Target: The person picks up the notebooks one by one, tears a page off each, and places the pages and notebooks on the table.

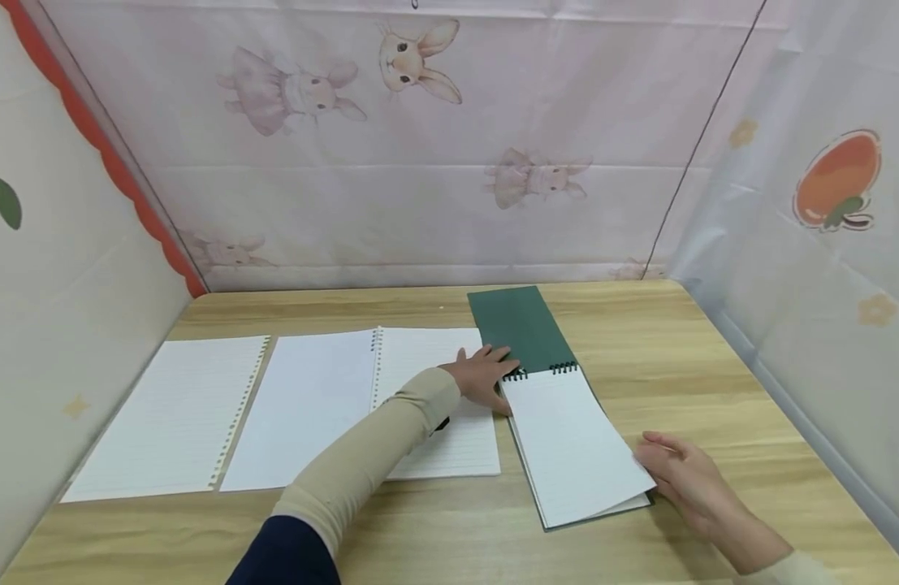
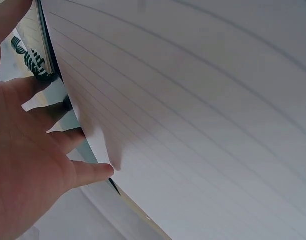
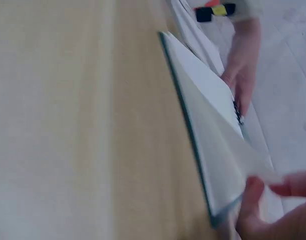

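A spiral notepad [image 1: 577, 443] with a dark green card cover lies on the pale wood-grain bench [image 1: 712, 366], its cover folded back flat beyond the black wire coil and its white ruled pages facing up. The paper looks thin and matte, and the top sheet bows upward at the near corner. The left hand [image 1: 484, 376] lies flat with straight, spread fingers just left of the coil, pressing the notepad's upper left corner where cover meets page. The right hand [image 1: 685, 478] sits at the notepad's near right corner, thumb and fingers pinching the lifted edge of the top sheet. Left of the notepad, touching it under the left hand, lies an open ring notebook [image 1: 369, 406] of white lined paper. Farther left lies a loose punched sheet [image 1: 175, 414].
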The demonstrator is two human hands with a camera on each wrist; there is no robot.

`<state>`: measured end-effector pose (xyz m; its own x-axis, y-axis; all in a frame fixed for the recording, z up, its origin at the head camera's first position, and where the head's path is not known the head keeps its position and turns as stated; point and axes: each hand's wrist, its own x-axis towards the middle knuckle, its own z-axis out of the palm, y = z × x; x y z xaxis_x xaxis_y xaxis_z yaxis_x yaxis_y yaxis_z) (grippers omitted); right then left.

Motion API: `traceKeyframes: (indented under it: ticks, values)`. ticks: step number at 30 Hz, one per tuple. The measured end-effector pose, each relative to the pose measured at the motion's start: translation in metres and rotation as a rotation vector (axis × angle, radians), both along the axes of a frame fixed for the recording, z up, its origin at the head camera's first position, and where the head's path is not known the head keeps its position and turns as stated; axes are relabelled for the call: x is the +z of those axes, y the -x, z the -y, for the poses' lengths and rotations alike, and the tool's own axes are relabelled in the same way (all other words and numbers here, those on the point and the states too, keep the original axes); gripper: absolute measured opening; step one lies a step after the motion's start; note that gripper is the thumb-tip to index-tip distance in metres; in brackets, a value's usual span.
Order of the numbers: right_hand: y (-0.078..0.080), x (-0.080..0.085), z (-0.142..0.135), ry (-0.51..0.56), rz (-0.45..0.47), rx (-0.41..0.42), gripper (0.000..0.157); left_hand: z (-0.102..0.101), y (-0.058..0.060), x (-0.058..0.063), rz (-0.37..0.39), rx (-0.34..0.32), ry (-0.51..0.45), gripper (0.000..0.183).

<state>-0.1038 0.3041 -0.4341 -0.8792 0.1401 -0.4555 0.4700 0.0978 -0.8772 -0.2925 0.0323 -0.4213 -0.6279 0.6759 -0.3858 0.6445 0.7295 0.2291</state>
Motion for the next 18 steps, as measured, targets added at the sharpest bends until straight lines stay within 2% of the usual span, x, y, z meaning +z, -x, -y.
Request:
traceKeyframes:
  ticks: [3,7,9,10,13,18]
  values:
    - [0.010,-0.001,-0.006,0.125,0.035,0.157,0.066,-0.002,-0.001,0.000,-0.006,0.000,0.012,0.087]
    - [0.012,-0.005,-0.003,0.271,0.091,0.270,0.036,-0.007,-0.002,-0.004,-0.051,0.015,0.018,0.085]
    - [0.011,-0.006,0.001,0.304,0.107,0.269,0.023,-0.008,-0.001,-0.007,-0.078,0.023,0.010,0.085]
    - [0.011,-0.007,0.003,0.314,0.109,0.270,0.022,-0.009,-0.001,-0.009,-0.089,0.031,0.006,0.086]
    - [0.011,-0.007,0.005,0.320,0.096,0.275,0.023,-0.008,0.002,-0.011,-0.102,0.049,0.004,0.089]
    - [0.012,-0.009,0.007,0.342,0.100,0.268,0.020,-0.008,0.011,-0.022,-0.089,0.063,0.017,0.091]
